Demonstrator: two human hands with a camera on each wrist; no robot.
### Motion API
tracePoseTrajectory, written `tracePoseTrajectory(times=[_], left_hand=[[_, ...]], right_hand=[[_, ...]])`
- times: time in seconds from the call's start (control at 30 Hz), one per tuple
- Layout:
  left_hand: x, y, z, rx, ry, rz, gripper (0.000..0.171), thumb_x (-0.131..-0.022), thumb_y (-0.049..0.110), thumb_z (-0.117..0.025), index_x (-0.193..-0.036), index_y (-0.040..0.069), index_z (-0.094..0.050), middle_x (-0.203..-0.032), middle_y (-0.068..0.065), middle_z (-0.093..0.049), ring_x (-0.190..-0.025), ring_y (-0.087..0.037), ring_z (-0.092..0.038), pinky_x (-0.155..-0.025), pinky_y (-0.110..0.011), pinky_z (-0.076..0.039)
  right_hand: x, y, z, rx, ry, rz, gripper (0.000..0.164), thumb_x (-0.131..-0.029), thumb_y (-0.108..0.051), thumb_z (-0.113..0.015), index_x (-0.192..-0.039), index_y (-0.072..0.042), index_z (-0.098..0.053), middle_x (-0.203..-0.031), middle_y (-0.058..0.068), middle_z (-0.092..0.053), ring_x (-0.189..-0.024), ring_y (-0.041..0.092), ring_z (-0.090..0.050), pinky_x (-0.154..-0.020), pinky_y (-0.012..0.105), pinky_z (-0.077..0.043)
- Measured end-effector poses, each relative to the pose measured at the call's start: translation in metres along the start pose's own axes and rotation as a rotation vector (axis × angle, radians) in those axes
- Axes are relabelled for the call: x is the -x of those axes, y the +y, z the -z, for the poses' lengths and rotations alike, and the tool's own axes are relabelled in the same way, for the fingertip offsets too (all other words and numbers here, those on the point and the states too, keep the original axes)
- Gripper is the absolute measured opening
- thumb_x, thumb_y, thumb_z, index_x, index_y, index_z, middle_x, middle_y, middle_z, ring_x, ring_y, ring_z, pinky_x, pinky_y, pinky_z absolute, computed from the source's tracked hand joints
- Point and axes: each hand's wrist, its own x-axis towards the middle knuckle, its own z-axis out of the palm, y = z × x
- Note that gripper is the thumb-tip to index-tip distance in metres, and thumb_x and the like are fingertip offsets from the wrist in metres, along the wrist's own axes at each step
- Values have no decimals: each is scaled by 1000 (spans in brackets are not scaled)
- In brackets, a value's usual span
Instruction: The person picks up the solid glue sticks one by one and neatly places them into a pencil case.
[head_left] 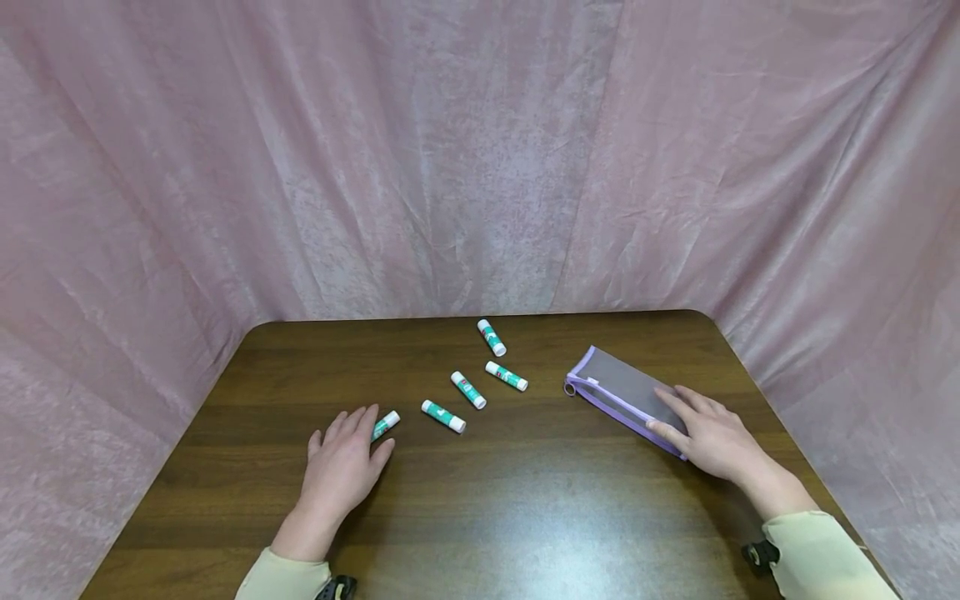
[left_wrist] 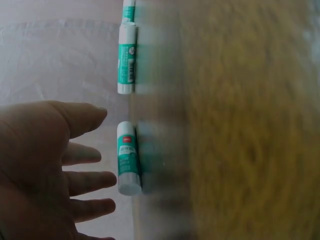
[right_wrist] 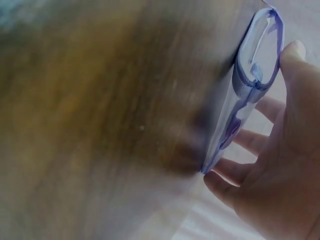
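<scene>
My left hand [head_left: 345, 462] is at the left of the table, its fingers straight and spread over a green-and-white glue stick [head_left: 386, 425]. In the left wrist view that glue stick [left_wrist: 128, 159] lies just off the fingertips. The hand partly covers it in the head view. On the right, my right hand [head_left: 712, 437] rests on the near right end of a see-through zip pouch [head_left: 626, 387] with purple edging. Its thumb is by the zip side and the fingers reach over the top, relaxed. The right wrist view shows the pouch [right_wrist: 245, 90] from its end, close under the fingers.
Several more glue sticks lie in a loose diagonal row toward the back: one glue stick [head_left: 443, 416] nearest the left hand, others [head_left: 468, 390], [head_left: 507, 376] and a last glue stick [head_left: 492, 337] near the far edge. A pink curtain [head_left: 450, 167] hangs behind the wooden table [head_left: 487, 517].
</scene>
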Motion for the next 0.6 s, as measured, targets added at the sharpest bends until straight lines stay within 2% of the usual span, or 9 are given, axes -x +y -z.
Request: tracePoseTrajectory(times=[0.2,0.4,0.6], left_hand=[[2,-4,2,7,-27,7,65,-107,32,-73,-160,0,-53,-158,-25,-57,-149,-55,-45,-115,-84,-28],[5,-10,3,6,-67,26,66,-105,31,-76,-159,0,-54,-157,-24,-58,-147,-53,-49,-114,-84,-28],[3,-13,4,-6,-71,28,61,-103,29,-79,-154,0,-60,-155,-23,-61,-146,-51,-51,-113,-85,-28]], right_hand=[[4,-3,0,0,-1,1,77,-112,-61,-55,-166,-7,-47,-167,35,-36,-146,66,-38,-105,86,-34],[10,-9,0,-37,-2,21,80,-108,-60,-63,-167,-8,-45,-170,32,-34,-151,64,-32,-107,88,-31],[15,-15,-1,-53,2,39,81,-107,-61,-65,-167,-10,-45,-171,31,-32,-152,67,-27,-107,89,-29]])
